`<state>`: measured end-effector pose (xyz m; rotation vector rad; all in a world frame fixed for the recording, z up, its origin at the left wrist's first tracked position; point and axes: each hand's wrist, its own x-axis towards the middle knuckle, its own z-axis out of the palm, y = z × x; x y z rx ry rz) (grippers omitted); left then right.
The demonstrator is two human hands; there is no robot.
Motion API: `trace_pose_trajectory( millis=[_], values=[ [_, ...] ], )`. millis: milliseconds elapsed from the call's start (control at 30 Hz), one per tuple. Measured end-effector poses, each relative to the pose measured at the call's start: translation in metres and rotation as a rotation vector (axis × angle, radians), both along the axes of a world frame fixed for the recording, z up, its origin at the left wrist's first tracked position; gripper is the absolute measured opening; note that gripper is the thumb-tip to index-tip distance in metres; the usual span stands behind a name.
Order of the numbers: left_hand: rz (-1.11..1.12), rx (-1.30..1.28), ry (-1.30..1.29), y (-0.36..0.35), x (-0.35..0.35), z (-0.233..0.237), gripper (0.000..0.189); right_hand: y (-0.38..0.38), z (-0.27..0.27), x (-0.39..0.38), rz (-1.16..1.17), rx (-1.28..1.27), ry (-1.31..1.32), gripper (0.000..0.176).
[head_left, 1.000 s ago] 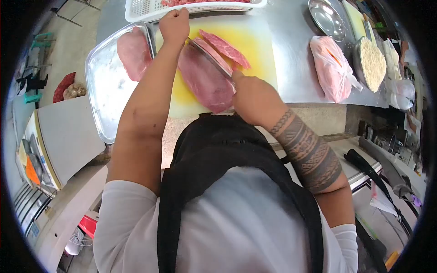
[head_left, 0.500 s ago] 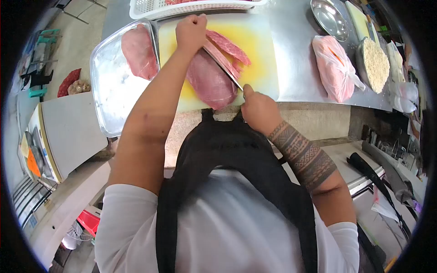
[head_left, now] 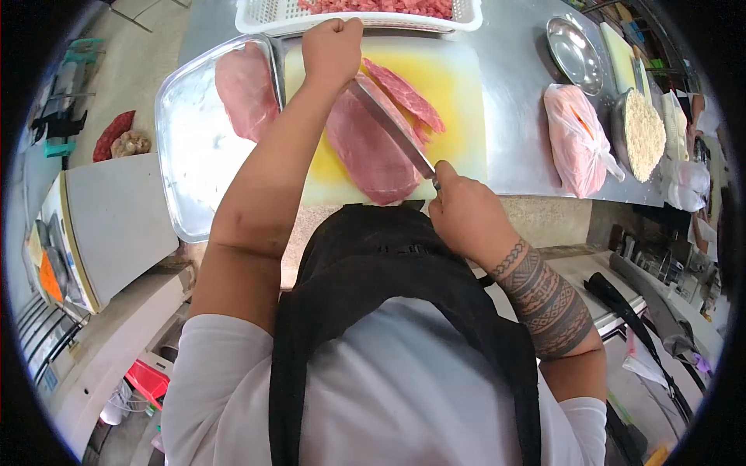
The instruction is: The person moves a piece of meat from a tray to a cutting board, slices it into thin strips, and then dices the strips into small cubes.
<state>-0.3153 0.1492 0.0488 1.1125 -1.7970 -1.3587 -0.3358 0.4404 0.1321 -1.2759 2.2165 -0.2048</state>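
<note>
A large piece of raw meat (head_left: 373, 151) lies on the yellow-stained white cutting board (head_left: 464, 116). My right hand (head_left: 470, 210) grips the handle of a knife (head_left: 395, 130), whose blade lies slantwise along the meat's right side. At the far end, close to the knife's tip, my left hand (head_left: 332, 54) is closed with curled fingers; what is in them is hidden. Right of the blade rests a cut strip of meat (head_left: 404, 95). Another piece of raw meat (head_left: 247, 89) sits in the metal tray (head_left: 183, 163) to the left, partly behind my left forearm.
Beyond the board stands a white plastic basket (head_left: 272, 21) of diced meat. On the steel table (head_left: 513, 140) to the right are a metal bowl (head_left: 575, 54), a tied plastic bag (head_left: 575, 140) and a bowl of pale crumbs (head_left: 645, 136). The table's front edge runs before my apron.
The view has shifted, showing more of the basket. The blade now shows its broad side and has turned over the meat. My right hand keeps its grip on the handle.
</note>
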Motion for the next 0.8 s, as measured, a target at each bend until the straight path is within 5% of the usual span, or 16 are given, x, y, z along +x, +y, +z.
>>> trace_pose_trajectory(
  millis=[67,367,567,800],
  values=[
    [0.024,0.149,0.031,-0.002,-0.001,-0.002,0.040,-0.007,0.002,-0.002,0.008,0.039,-0.010,0.020],
    [0.004,0.103,0.063,-0.040,0.000,-0.062,0.039,-0.046,-0.009,-0.009,0.011,0.131,-0.044,0.021],
    [0.029,-0.246,0.007,-0.057,0.011,-0.050,0.040,-0.056,-0.082,-0.002,0.011,0.016,-0.028,0.020],
    [0.047,-0.284,0.015,-0.064,0.002,-0.054,0.039,-0.061,-0.072,-0.005,-0.026,-0.043,-0.027,0.021]
  ],
)
